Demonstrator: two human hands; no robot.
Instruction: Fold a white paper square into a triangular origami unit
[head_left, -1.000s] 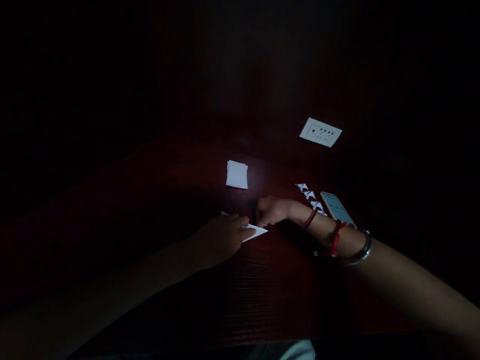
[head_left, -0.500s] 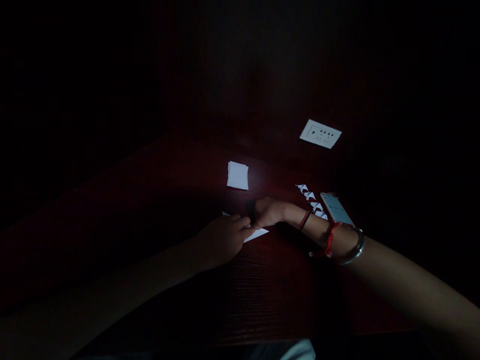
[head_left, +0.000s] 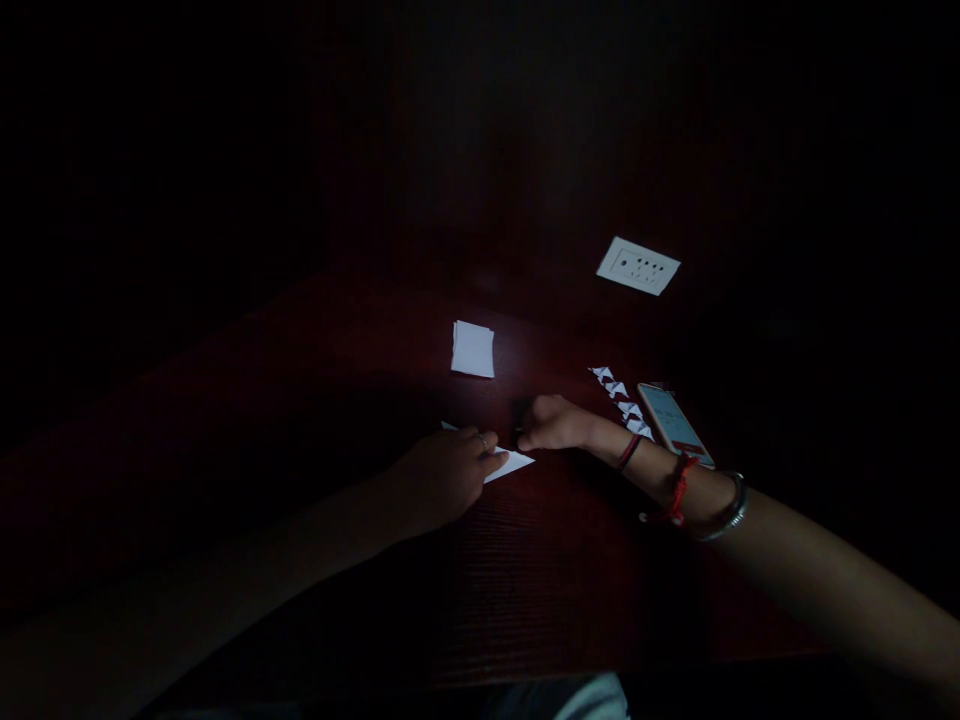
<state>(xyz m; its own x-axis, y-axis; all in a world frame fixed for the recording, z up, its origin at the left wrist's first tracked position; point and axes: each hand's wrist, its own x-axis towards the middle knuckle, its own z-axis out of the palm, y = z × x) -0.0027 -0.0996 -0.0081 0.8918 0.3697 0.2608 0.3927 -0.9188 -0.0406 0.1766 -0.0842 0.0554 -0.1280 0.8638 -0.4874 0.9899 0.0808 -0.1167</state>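
A piece of white paper folded into a triangle (head_left: 513,464) lies on the dark red table. My left hand (head_left: 454,470), with a ring on one finger, rests over it and holds it down, hiding its middle. The hand's fingers are close together on the paper. Just beyond the paper's right end, my right hand (head_left: 556,424) is closed with curled fingers, apart from the sheet. Its fingertips are in shadow, so whether anything is in them does not show. Bracelets circle the right wrist.
A small stack of white paper squares (head_left: 473,350) lies farther back. Several small folded paper pieces (head_left: 615,388) form a row at the right, beside a lit phone (head_left: 673,422). A white socket plate (head_left: 639,265) is on the back wall. The surroundings are very dark.
My right hand has moved to the right, off the folded paper and away from my left fingers. My left hand stays on the paper.
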